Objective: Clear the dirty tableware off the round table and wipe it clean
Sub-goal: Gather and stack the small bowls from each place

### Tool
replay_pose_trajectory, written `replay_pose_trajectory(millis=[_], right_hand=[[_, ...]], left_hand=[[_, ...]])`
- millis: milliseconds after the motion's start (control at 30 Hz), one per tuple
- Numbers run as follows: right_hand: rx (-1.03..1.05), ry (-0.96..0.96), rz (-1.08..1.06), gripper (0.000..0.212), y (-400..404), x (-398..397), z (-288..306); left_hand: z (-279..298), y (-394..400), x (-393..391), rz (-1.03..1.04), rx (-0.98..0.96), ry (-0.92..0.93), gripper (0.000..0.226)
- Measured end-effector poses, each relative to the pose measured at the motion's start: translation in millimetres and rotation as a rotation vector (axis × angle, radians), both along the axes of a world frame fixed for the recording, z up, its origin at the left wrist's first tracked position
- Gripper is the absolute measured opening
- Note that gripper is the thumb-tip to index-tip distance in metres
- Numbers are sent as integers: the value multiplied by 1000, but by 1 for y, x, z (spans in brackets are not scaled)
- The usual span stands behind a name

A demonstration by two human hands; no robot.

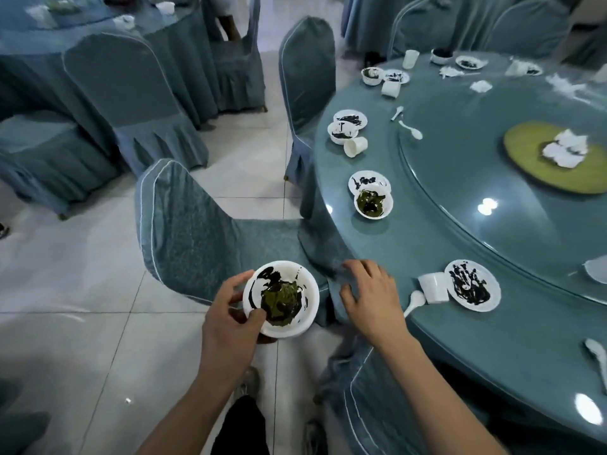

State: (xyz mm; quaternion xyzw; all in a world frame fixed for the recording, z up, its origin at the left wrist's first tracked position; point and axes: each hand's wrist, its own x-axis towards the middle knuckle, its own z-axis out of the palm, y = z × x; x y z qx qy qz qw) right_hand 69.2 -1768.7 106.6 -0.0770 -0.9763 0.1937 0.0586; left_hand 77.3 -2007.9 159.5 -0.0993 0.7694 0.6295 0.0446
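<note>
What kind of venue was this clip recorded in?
Most likely a banquet hall or restaurant dining room after a meal: a big round table with a glass turntable, cloth-covered chairs, a second table, and dirty bowls left at the seats.

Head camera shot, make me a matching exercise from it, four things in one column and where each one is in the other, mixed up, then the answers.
Things:
1. Dirty bowl
2. Yellow-green platter
3. Tipped cup
4. Right hand

Places:
A. On the round table's raised centre, crumpled paper on it
B. Lying beside a smeared plate near the table's edge
C. Held in the left hand, off the table
D. Open, over the tablecloth's edge

Pairs: 1-C, 2-A, 3-B, 4-D
</note>
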Motion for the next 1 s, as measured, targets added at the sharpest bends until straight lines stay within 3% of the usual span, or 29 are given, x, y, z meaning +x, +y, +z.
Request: replay_pose_trajectory(millis=[300,533,867,1000], right_hand=[[-63,-38,-290,36,-11,-86,-7],[-104,-99,-428,35,0,-95,-21],[-168,-193,-554,35,94,-163,-59],[-281,-251,-656,33,131,-201,-75]], left_hand=[[-18,-3,-142,-290,-4,-52,62],[-37,26,-201,-386,34,-178,64],[-82,109,-279,-382,54,-291,55],[-104,144,-307,-380,68,-308,57]])
